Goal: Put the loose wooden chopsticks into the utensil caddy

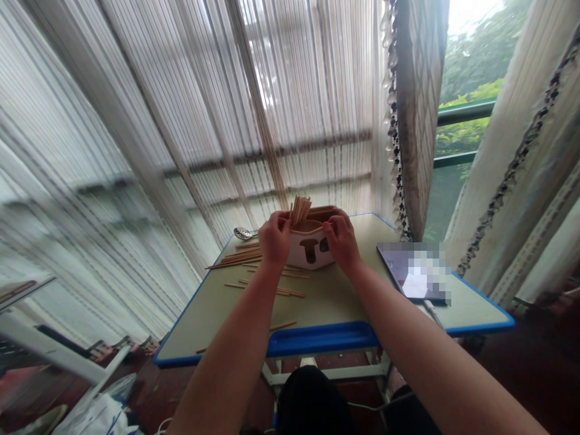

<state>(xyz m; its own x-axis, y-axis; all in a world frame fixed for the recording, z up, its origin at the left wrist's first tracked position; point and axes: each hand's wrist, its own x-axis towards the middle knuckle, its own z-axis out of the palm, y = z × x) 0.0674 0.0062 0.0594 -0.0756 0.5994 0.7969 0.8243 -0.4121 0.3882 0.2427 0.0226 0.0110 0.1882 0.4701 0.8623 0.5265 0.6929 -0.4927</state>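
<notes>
Both hands are closed on a white holder (298,252), which is in the middle of the far part of the table (326,296). The left hand (275,237) pinches its left side, and the right hand (343,237) pinches the rim on the right. I cannot tell if the holder sits flat on the table or is lifted a bit. A bunch of sticks (300,209) stands up in the left part of the holder, right by the left hand, and I cannot tell if the fingers touch it too. The bunch leans and pokes up high, so if the holder tips, the sticks could slide out. With the bunch all on one side, that side may be heavier, so a loose left hand could let it drop. More loose sticks (244,258) lie to the left, some with tips near the table's edge. A bump from the left arm could roll them off. The slotted spoon (243,233) lies near that edge too, so a push could knock it down. The tablet (401,272) is well apart on the right, but a snag on its cord (432,311) could drag it.
</notes>
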